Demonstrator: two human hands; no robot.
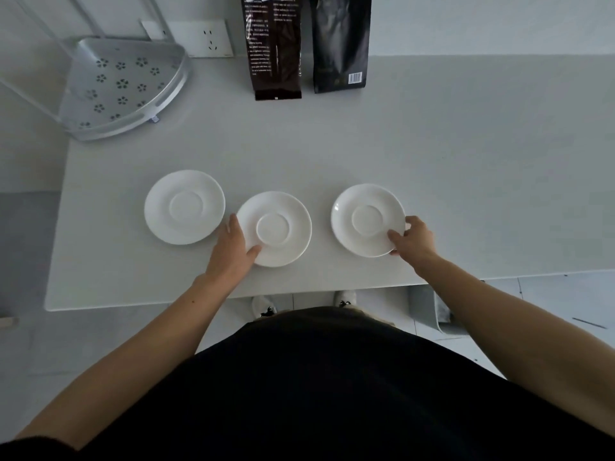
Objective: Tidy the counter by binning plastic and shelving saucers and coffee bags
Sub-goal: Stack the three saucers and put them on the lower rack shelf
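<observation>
Three white saucers lie in a row on the white counter [332, 144]. The left saucer [184, 206] is untouched. My left hand [233, 249] grips the near-left rim of the middle saucer [276, 227], thumb on top. My right hand [412, 239] pinches the near-right rim of the right saucer [366, 219]. Two coffee bags stand upright at the back against the wall: a dark brown bag [274, 44] and a black bag [341, 41] to its right.
A silver corner shelf [123, 84] with flower-shaped holes stands at the back left on thin metal legs. A wall socket [209, 38] sits behind it. A grey bin [429, 307] shows below the counter's front edge at the right.
</observation>
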